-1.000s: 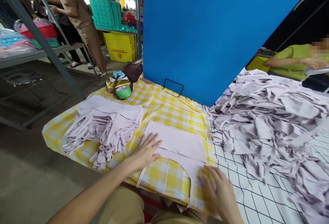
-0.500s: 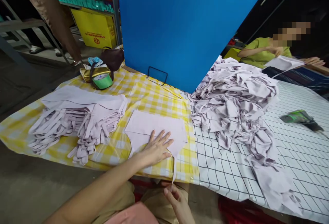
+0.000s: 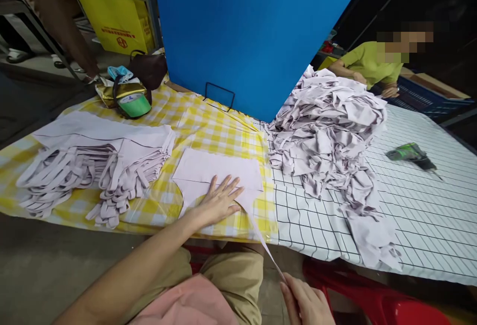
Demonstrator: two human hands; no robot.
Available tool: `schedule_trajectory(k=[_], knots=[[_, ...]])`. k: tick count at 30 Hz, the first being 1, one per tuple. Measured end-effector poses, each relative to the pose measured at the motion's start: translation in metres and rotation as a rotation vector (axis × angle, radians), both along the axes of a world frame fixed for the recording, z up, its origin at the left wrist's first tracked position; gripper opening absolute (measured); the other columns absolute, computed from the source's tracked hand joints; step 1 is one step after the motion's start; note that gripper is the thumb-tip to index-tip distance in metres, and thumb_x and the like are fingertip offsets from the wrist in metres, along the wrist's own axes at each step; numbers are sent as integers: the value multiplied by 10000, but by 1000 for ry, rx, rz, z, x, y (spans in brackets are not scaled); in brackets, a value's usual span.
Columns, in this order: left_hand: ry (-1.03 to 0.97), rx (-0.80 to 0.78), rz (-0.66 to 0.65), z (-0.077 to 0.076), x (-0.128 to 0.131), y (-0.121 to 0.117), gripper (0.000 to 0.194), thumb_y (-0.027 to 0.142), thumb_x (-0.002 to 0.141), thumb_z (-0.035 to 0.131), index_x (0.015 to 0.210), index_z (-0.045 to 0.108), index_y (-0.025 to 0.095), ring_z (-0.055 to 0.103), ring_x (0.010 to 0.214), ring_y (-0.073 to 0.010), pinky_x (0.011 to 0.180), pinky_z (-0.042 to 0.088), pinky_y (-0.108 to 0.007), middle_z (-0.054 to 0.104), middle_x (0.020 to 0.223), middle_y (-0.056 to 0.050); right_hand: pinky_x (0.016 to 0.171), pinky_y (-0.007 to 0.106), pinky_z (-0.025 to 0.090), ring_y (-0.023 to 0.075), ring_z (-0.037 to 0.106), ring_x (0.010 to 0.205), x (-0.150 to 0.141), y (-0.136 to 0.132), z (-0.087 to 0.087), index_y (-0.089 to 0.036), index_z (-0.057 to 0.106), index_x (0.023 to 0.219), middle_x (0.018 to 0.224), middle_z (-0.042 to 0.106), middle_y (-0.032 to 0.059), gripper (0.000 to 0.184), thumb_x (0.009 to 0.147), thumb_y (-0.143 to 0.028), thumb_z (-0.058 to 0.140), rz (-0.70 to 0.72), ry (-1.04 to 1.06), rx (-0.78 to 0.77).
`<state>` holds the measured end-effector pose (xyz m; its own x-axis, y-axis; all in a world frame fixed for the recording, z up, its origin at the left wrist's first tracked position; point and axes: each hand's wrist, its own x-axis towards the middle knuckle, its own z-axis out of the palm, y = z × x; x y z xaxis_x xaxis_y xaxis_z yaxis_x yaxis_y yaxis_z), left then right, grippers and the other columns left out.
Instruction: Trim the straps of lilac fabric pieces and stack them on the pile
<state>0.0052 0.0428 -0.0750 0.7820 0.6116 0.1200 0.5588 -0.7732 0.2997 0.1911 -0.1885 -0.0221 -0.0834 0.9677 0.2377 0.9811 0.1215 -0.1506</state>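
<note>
And here's the pale lilac fabric piece [image 3: 218, 166], flat on the tabletop [image 3: 298, 223], on its yellow-checked part, directly in front of the blue panel [image 3: 238, 32]. Its long axis runs side to side, roughly along the panel's lower edge, the right end a touch nearer the wearer. Broad straight edge facing the panel, scooped edge facing the wearer!

The left hand [image 3: 219, 202] is planted on it, palm down, fingers apart and pressing the cloth. Out from the near right corner comes the strap [image 3: 267, 246], slanting away from the panel, over the tabletop's edge, down and rightward. And at its end, the right hand [image 3: 307, 297], thumb and fingers clamped on that strap, which runs straight and taut-looking!

Nearer than the panel and to its left, a neat stack [image 3: 104, 130] of matching pieces, loops hanging towards the wearer. Right of the panel, a great crumpled heap [image 3: 331, 116]. Farther right of it, a green-and-black tool [image 3: 412, 155]. And beyond the heap, a person in lime green [image 3: 376, 69], seen past the panel's right side.
</note>
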Motion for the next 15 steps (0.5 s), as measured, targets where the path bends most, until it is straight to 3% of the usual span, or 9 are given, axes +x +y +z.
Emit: schedule_trajectory(k=[5,10,13,15], knots=[[-3,-24,4,-2,0,0,495,448,917,358,1370,340,250,149,1375,-274,1083,38,-575,229,1488,-60,522,272,460,176,654,605,15,2,22,-192,634,921,769,708,71,410,955,-368,266,-94,-192,79],[-23,-58,12,-4,1,3,484,422,908,397,1357,361,246,147,1376,-279,1079,32,-580,251,1479,-76,515,305,474,205,642,624,26,-5,30,-231,596,994,814,701,70,388,936,-426,265,-300,-79,46],[-64,-119,-3,9,7,-5,486,356,903,425,1354,364,185,139,1377,-284,1081,13,-575,242,1475,-127,492,284,479,198,621,566,25,2,44,-248,598,898,719,688,49,311,905,-449,361,-368,80,-42],[-157,-221,-89,29,14,-18,494,326,905,422,1366,332,173,169,1373,-256,1096,-3,-540,255,1470,-127,518,269,491,191,623,580,24,14,54,-259,612,863,718,687,41,268,891,-430,408,-303,163,-103]])
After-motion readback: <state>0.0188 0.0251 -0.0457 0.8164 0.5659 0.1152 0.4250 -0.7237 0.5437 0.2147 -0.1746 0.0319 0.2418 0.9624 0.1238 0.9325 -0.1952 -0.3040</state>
